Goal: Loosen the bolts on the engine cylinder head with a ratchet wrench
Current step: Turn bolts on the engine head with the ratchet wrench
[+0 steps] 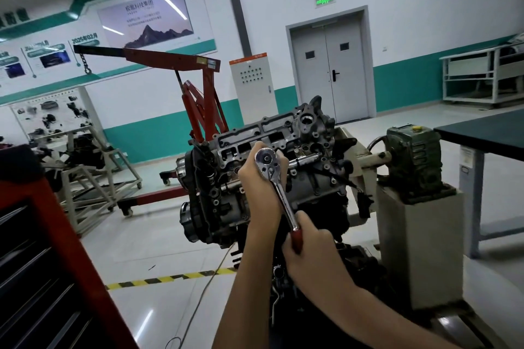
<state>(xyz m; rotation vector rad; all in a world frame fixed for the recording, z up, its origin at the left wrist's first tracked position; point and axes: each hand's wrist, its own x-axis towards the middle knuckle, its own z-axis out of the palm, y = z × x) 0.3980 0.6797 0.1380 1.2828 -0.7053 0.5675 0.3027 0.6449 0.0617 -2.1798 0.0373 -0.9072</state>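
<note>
Around ratchet wrench (285, 201): hands (255, 178) (309, 246) (both curled)

One wide-angle view is taken from head height, aimed forward and slightly down. The engine (317, 187) is framed close at centre, the door (329, 65) far behind.

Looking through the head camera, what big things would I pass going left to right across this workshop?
Red tool cabinet → red engine hoist → engine with the ratchet wrench on it → green gearbox → dark-topped table.
</note>
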